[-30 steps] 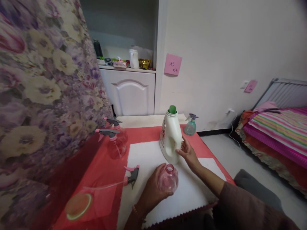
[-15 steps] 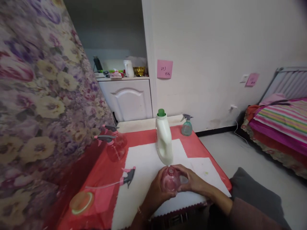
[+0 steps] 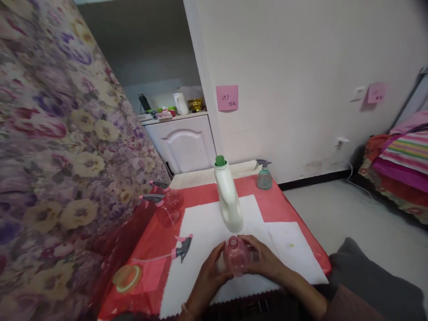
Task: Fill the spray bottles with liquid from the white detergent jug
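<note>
A clear pink spray bottle body (image 3: 237,258) without its top is between my hands, its open neck facing up. My right hand (image 3: 262,261) curves round its right side and grips it. My left hand (image 3: 212,273) is at its left side, with fingertips and thumb against the bottle and a gap at the palm. Just beyond stands a white jug (image 3: 229,196) with a green stopper-like piece (image 3: 220,160) in its mouth. A grey and pink spray head (image 3: 183,248) lies to the left, its tube pointing left.
Two pink spray bottles (image 3: 168,214) stand at the table's left, and a greenish one (image 3: 264,178) at the far right. A round orange lid-like disc (image 3: 127,278) lies front left. White cloth (image 3: 197,223) covers part of the red tabletop (image 3: 150,249). A floral curtain (image 3: 67,169) hangs along the left.
My view has turned a little, tilting the scene. My left palm has loosened from the pink bottle, leaving a gap, while my right hand keeps its grip.
</note>
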A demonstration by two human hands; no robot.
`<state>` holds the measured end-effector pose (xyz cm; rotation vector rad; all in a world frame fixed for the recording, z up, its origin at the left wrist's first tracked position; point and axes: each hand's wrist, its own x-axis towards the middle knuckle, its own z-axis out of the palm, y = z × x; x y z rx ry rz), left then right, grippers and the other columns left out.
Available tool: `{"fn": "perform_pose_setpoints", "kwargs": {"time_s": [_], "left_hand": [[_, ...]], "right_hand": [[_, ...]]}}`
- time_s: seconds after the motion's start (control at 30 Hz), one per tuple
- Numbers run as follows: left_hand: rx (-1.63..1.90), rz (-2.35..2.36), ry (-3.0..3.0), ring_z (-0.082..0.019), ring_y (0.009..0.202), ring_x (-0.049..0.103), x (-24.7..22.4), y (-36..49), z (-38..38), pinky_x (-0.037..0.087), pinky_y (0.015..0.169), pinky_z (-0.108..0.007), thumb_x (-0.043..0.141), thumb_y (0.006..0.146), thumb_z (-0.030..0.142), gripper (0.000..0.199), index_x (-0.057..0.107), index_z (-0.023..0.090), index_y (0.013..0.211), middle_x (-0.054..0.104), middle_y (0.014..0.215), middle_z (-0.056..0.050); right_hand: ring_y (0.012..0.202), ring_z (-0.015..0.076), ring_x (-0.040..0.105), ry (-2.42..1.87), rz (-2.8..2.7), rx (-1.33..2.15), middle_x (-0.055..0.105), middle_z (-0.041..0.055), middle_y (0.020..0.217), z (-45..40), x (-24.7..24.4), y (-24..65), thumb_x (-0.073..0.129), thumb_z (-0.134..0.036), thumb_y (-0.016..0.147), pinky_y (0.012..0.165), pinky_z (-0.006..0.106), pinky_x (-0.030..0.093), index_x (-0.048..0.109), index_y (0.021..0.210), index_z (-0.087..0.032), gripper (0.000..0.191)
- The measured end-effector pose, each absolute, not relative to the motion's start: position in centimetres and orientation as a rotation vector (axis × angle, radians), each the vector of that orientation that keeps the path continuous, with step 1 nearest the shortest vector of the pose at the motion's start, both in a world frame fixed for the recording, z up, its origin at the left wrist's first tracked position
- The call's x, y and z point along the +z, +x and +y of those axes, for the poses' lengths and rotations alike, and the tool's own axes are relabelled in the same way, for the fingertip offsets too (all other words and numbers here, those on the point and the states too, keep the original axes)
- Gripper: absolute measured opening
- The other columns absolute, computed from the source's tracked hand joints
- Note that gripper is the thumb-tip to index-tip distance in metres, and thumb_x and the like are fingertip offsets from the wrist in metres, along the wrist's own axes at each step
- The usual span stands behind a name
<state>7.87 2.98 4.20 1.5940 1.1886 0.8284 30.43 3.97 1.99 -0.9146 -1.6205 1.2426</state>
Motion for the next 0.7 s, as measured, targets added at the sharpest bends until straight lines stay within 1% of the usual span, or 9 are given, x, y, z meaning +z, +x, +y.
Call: {"fn": "perform_pose_setpoints", "kwargs": {"time_s": [0.17, 0.23, 0.3, 0.37, 0.4, 0.43, 0.5, 0.6, 0.7], "left_hand": [[0.859, 1.389, 1.781, -0.026, 0.125, 0.055, 5.1, 6.0, 1.6, 0.039, 0.110, -0.041, 0.065, 0.081, 0.033, 0.041, 0.062, 0.024, 0.122, 0.063, 0.131, -0.008], [0.871, 1.504, 1.853, -0.025, 0.118, 0.059, 5.3, 4.2, 1.6, 0.043, 0.105, -0.040, 0.055, 0.088, 0.036, 0.034, 0.062, 0.023, 0.118, 0.065, 0.125, -0.009], [0.872, 1.697, 1.926, -0.024, 0.113, 0.061, 5.5, 1.7, 2.1, 0.046, 0.100, -0.038, 0.046, 0.091, 0.035, 0.032, 0.062, 0.020, 0.115, 0.067, 0.119, -0.011], [0.802, 1.956, 2.020, -0.025, 0.110, 0.060, 5.6, -0.9, 2.8, 0.046, 0.098, -0.038, 0.040, 0.091, 0.031, 0.032, 0.062, 0.019, 0.111, 0.067, 0.115, -0.011], [0.777, 2.027, 2.019, -0.027, 0.110, 0.060, 5.6, -2.1, 3.2, 0.044, 0.099, -0.041, 0.040, 0.091, 0.029, 0.032, 0.063, 0.018, 0.109, 0.067, 0.113, -0.012], [0.751, 2.073, 2.019, -0.029, 0.109, 0.059, 5.6, -3.0, 3.7, 0.042, 0.100, -0.044, 0.041, 0.089, 0.026, 0.031, 0.063, 0.017, 0.108, 0.068, 0.112, -0.013], [0.694, 2.123, 2.018, -0.029, 0.108, 0.059, 5.4, -4.2, 4.5, 0.040, 0.100, -0.046, 0.044, 0.085, 0.020, 0.030, 0.064, 0.016, 0.107, 0.068, 0.111, -0.014], [0.624, 2.139, 2.024, -0.025, 0.105, 0.060, 4.9, -4.4, 5.5, 0.041, 0.097, -0.039, 0.046, 0.081, 0.013, 0.034, 0.065, 0.017, 0.109, 0.069, 0.110, -0.012], [0.599, 2.138, 2.023, -0.024, 0.093, 0.063, 5.0, -3.8, 5.9, 0.044, 0.086, -0.035, 0.048, 0.080, 0.011, 0.031, 0.068, 0.016, 0.103, 0.069, 0.098, -0.012]], "right_hand": [[0.120, 0.0302, 0.054, -0.977, -1.642, 1.180, 0.056, 0.0082, 0.133, 3.2, 1.8, 30.9, 0.081, -0.023, 0.063, 0.101, 0.048, 0.044, 0.050, 0.133, -0.027, 0.077], [0.122, 0.0298, 0.052, -0.995, -1.654, 1.161, 0.055, 0.0086, 0.134, 2.9, 1.6, 31.0, 0.078, -0.021, 0.064, 0.103, 0.047, 0.042, 0.049, 0.134, -0.026, 0.076], [0.124, 0.0297, 0.051, -1.018, -1.671, 1.134, 0.054, 0.0091, 0.135, 2.8, 1.4, 31.1, 0.077, -0.018, 0.063, 0.105, 0.048, 0.041, 0.048, 0.135, -0.026, 0.077], [0.124, 0.0303, 0.051, -1.031, -1.691, 1.109, 0.054, 0.0100, 0.134, 2.8, 1.2, 31.2, 0.076, -0.017, 0.061, 0.106, 0.049, 0.040, 0.049, 0.134, -0.024, 0.078], [0.124, 0.0307, 0.051, -1.029, -1.697, 1.102, 0.055, 0.0103, 0.134, 2.9, 1.1, 31.1, 0.077, -0.018, 0.061, 0.106, 0.049, 0.040, 0.050, 0.133, -0.024, 0.077], [0.124, 0.0311, 0.051, -1.020, -1.701, 1.097, 0.055, 0.0105, 0.134, 2.9, 1.0, 31.1, 0.077, -0.020, 0.061, 0.106, 0.049, 0.040, 0.050, 0.133, -0.024, 0.077], [0.124, 0.0319, 0.052, -0.994, -1.701, 1.090, 0.055, 0.0107, 0.133, 2.9, 0.8, 31.1, 0.077, -0.023, 0.063, 0.105, 0.050, 0.041, 0.049, 0.133, -0.024, 0.076], [0.124, 0.0326, 0.051, -0.992, -1.701, 1.085, 0.055, 0.0111, 0.134, 2.9, 0.6, 31.1, 0.076, -0.022, 0.063, 0.105, 0.049, 0.041, 0.049, 0.134, -0.024, 0.077], [0.125, 0.0317, 0.051, -1.012, -1.713, 1.093, 0.054, 0.0103, 0.135, 2.8, 0.7, 31.2, 0.074, -0.017, 0.062, 0.106, 0.048, 0.040, 0.049, 0.134, -0.025, 0.077]]}}
